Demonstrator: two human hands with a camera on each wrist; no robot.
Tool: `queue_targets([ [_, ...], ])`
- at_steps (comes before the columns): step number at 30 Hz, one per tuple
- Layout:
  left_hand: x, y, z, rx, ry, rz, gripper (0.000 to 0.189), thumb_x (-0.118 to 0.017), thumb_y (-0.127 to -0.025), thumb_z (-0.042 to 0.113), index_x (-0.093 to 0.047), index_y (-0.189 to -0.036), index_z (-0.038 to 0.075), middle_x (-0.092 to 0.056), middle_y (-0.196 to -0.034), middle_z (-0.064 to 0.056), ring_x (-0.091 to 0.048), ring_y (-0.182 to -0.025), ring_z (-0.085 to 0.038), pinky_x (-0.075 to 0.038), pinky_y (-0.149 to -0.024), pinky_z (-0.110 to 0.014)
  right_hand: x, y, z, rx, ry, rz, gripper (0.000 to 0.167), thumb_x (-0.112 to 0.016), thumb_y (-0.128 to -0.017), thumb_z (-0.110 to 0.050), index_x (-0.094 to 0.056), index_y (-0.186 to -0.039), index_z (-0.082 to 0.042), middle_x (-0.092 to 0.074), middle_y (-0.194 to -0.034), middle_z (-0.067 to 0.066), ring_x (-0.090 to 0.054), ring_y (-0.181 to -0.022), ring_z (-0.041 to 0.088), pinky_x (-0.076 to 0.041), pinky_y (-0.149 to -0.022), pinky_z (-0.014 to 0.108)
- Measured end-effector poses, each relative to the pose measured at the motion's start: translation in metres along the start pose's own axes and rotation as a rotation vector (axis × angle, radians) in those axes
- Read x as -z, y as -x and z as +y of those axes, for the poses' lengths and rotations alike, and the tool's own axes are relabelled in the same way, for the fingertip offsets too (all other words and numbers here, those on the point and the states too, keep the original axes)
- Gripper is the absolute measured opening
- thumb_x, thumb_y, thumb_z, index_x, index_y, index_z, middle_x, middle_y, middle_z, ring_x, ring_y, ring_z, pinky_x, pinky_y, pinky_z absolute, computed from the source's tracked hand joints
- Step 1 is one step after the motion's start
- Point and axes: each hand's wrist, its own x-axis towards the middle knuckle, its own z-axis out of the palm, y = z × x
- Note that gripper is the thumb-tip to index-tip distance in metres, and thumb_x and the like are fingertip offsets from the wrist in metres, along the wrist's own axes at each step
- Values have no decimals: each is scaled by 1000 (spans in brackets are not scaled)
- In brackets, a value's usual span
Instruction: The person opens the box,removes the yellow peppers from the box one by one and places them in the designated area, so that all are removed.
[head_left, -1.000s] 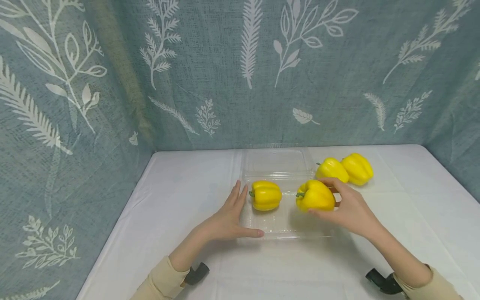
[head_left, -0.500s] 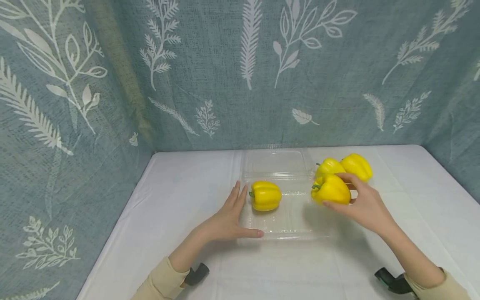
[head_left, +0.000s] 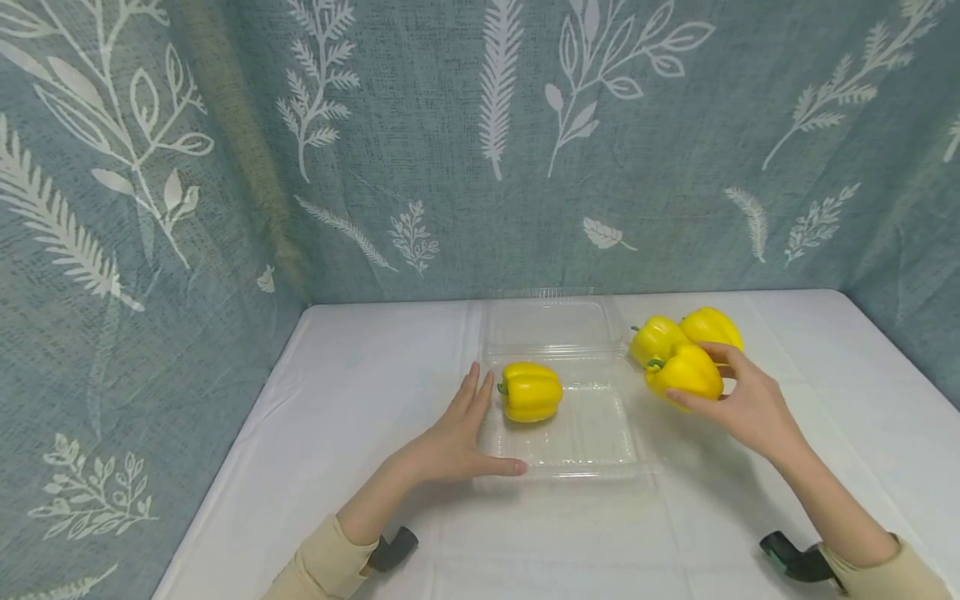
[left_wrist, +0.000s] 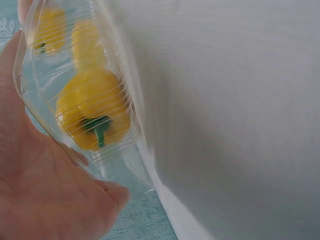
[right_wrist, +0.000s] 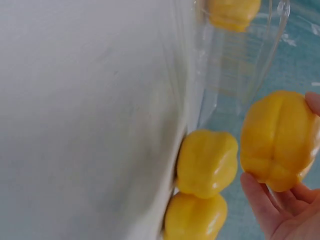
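In the head view, my right hand [head_left: 750,408] grips a yellow bell pepper [head_left: 684,372] with a green stem, thumb on the near side and fingers on the far side. The right wrist view shows this bell pepper [right_wrist: 279,140] above the tabletop. Another yellow bell pepper [head_left: 531,392] lies on its side in the left part of a clear plastic clamshell container [head_left: 600,433]. My left hand [head_left: 450,442] rests at the container's left front corner, fingers straight and thumb spread along the front edge. Through the ribbed wall, the left wrist view shows the pepper [left_wrist: 95,110], stem towards the camera.
Two more yellow bell peppers, one nearer [head_left: 656,340] and one farther [head_left: 712,327], lie at the container's right, partly behind the held one. The container's lid [head_left: 551,325] lies open at the back. A white cloth [head_left: 360,392] covers the table; a patterned blue-green curtain [head_left: 450,150] stands behind.
My right hand has carried its bell pepper from over the container's right side rightward and slightly back, towards the two loose peppers. My left hand has stayed in place.
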Motion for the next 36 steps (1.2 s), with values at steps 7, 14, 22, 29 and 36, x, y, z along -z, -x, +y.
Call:
queue_targets([
  [7, -1, -1, -1, -7, 1, 8, 131, -76, -70, 66, 4, -157, 12, 19, -161, -13, 4, -148, -35, -18, -115, -56, 0, -6, 25, -76, 36, 20, 94, -73, -79, -59, -35, -147, -5, -43, -144, 21, -45, -122, 42, -51, -74, 56],
  [14, -2, 0, -2, -1, -7, 8, 131, -76, -69, 67, 4, -157, 12, 20, -160, -11, 5, -148, -33, -18, -115, -55, 10, -4, 29, -157, 19, 26, 95, -69, -83, -58, -29, -150, -3, -38, -146, 25, -40, -125, 46, -48, -80, 63],
  [22, -2, 0, -3, 1, -4, 13, 131, -76, -69, 67, 5, -157, 13, 20, -160, -11, 5, -148, -33, -18, -115, -55, 21, -2, 32, -184, -34, 53, 94, -68, -86, -54, -27, -150, 1, -33, -146, 31, -35, -126, 53, -41, -89, 68],
  [29, -3, 0, -3, 1, -8, 16, 131, -76, -69, 68, 4, -157, 13, 20, -160, -11, 5, -148, -33, -18, -115, -56, 27, -4, 41, -252, -48, 59, 96, -64, -88, -56, -22, -152, 2, -29, -149, 33, -33, -127, 54, -40, -90, 69],
  [36, -4, -1, -4, 2, -11, 18, 132, -75, -69, 68, 6, -157, 14, 20, -160, -10, 5, -148, -32, -18, -115, -55, 32, -7, 54, -310, -62, 78, 98, -61, -89, -57, -17, -152, 3, -23, -151, 34, -31, -128, 56, -37, -92, 71],
])
